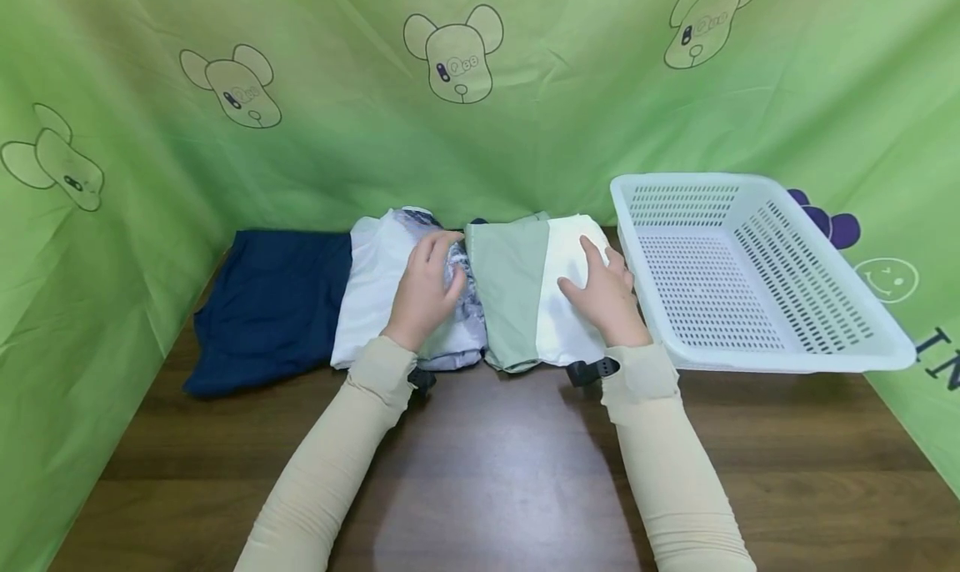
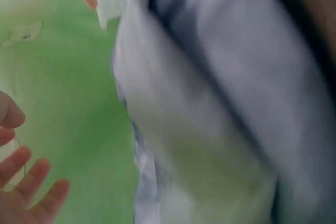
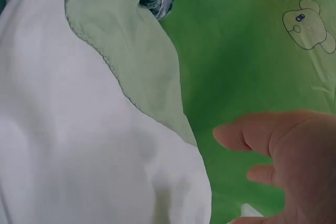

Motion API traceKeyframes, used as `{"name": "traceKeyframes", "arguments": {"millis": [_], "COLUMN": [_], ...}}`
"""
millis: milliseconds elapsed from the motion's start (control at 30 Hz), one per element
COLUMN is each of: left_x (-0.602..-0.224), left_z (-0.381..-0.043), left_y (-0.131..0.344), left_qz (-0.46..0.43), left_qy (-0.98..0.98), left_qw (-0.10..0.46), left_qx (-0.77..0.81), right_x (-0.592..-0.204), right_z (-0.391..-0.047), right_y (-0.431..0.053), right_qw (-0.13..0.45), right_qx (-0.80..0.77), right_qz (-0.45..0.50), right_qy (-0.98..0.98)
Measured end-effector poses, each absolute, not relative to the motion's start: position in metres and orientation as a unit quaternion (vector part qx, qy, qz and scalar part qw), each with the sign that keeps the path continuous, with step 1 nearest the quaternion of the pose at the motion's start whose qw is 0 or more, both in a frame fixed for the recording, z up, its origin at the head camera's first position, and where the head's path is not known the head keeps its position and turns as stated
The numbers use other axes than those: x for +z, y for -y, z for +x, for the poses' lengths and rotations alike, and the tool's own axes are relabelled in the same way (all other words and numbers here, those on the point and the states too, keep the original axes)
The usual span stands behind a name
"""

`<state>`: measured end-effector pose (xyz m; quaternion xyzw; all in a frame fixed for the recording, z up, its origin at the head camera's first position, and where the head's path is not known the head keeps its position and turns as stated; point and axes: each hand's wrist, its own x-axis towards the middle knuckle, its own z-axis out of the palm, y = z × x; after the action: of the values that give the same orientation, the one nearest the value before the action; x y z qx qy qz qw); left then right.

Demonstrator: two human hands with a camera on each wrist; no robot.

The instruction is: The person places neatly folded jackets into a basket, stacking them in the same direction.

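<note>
Head view: left hand [image 1: 427, 293] and right hand [image 1: 606, 295] spread above the cloths

Both hands are relaxed, with fingers parted and gripping nothing. The left is over the patterned cloth [image 1: 367, 297], which is white with a dark print on its right side. The right is over the white part of the green-and-white cloth [image 1: 510, 284], near the basket [image 1: 780, 360]. Both wrist views show fingers against the green curtain [image 1: 540, 130], apart from the cloth; the left one is blurred.

The cloths lie in a row across the table [image 1: 495, 472], against the curtain. At the left end is the navy cloth [image 1: 270, 305], touching the patterned one; the green-and-white one comes next. To its right stands the white basket, its sides and base slotted. Mouse-eared faces [image 1: 462, 63] are printed on the curtain. Pale sleeves [image 1: 318, 489] reach the wrists, where black devices [image 1: 588, 372] show.
</note>
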<state>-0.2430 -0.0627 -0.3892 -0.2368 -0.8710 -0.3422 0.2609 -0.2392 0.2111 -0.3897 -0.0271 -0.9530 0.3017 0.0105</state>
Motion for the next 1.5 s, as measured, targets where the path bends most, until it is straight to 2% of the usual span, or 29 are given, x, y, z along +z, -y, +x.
{"name": "traceKeyframes", "arguments": {"millis": [133,367,533,800,1033,1400,1500], "left_x": [-0.393,-0.402,-0.406,-0.412,-0.413,-0.411,-0.411], "left_z": [-0.239,-0.233,-0.228,-0.23,-0.233,-0.23,-0.231], "left_y": [0.05,0.025,0.013,0.009,0.008,0.008,0.011], "left_qz": [-0.235,-0.188,-0.154,-0.134,-0.112,0.017,0.026], "left_qy": [0.861,0.847,0.86,0.893,0.887,0.837,0.833], "left_qw": [0.22,0.106,0.038,0.019,-0.012,-0.051,-0.058], "left_qx": [-0.395,-0.487,-0.486,-0.43,-0.448,-0.544,-0.55], "right_x": [-0.392,-0.396,-0.404,-0.414,-0.41,-0.41,-0.41], "right_z": [-0.242,-0.248,-0.248,-0.245,-0.246,-0.246,-0.245], "right_y": [-0.213,-0.217,-0.22,-0.223,-0.225,-0.226,-0.227], "right_qw": [0.015,-0.001,-0.01,-0.011,-0.016,-0.019,-0.015], "right_qx": [0.307,0.305,0.303,0.316,0.302,0.339,0.368], "right_qz": [-0.036,-0.051,-0.058,-0.075,-0.07,-0.086,-0.093], "right_qy": [0.951,0.951,0.951,0.946,0.95,0.937,0.925]}}
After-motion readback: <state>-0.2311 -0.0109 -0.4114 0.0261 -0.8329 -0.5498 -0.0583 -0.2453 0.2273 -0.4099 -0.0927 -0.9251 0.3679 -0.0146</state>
